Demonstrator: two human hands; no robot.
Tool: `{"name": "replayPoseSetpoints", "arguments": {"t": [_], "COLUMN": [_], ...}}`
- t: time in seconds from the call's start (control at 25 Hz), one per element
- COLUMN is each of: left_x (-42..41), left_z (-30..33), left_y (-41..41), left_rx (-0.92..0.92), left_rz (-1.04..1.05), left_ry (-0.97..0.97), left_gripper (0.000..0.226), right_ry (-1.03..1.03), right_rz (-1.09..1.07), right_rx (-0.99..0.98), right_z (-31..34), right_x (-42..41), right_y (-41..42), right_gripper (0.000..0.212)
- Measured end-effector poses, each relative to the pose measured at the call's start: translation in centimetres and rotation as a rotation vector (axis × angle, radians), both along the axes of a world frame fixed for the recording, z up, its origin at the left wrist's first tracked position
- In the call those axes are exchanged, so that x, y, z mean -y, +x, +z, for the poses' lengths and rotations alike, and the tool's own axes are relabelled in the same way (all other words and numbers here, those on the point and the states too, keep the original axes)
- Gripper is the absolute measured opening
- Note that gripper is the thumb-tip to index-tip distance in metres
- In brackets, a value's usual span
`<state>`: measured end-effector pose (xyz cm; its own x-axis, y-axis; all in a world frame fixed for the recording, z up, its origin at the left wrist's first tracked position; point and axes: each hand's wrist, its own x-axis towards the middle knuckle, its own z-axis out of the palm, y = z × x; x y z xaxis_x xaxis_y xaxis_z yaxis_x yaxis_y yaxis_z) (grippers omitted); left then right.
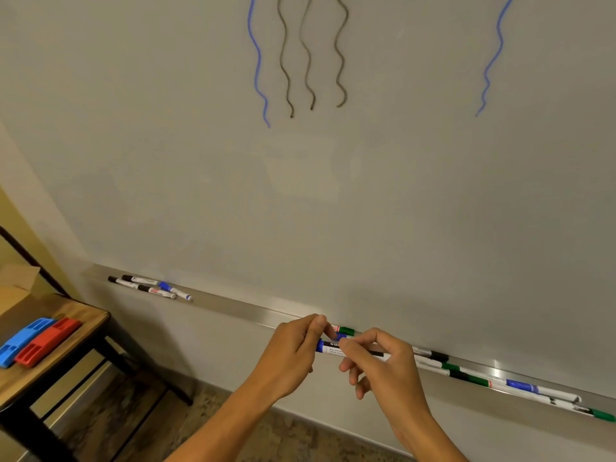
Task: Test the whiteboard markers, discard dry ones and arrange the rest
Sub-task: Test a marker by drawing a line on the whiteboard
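At lower centre we hold a blue marker [328,347] level above the tray [240,306], left hand [293,348] fingers pinching its cap end, right hand [380,358] fingers gripping its barrel, sorted markers [150,286] at left on the tray, untested markers [500,381] at lower right, whiteboard [366,195] bearing wavy test lines.

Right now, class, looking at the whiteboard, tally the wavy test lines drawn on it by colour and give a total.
Blue lines: 2
Dark grey lines: 3
Total: 5
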<state>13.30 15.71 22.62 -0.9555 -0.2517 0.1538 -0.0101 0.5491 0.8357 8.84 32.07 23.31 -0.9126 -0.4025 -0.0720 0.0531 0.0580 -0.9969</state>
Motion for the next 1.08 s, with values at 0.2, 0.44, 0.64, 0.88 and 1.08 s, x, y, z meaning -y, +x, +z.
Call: {"name": "replayPoseSetpoints", "arguments": {"t": [0.2,0.44,0.64,0.88,1.08], "left_x": [5.6,12.9,18.8,25.4,31.8], "left_z": [-0.5,-4.7,-7.5,-11.5,-16.1], "left_y": [-1.9,-5.7,-8.5,-9.7,-10.9], "left_rx": [0.072,-0.061,-0.091,0.047,0.213], "left_rz": [-0.104,-0.194,-0.226,-0.237,-0.219], "left_ry": [-0.511,-0.751,-0.652,-0.619,-0.575], "left_gripper": [0.05,0.031,0.023,0.021,0.027], "right_ry": [-0.029,0.022,0.077,0.253,0.317], "right_rz": [-0.053,-0.045,-0.004,0.15,0.141], "right_rx": [0.082,0.135,0.172,0.267,0.308], "right_z": [-1.4,-4.8,-6.6,-9.3,-11.1], "right_x": [4.6,12.4,18.1,21.9,22.9], "right_y": [-2.3,-5.2,-7.7,-8.7,-9.0], "right_gripper": [0.018,0.02,0.018,0.048,0.052]}}
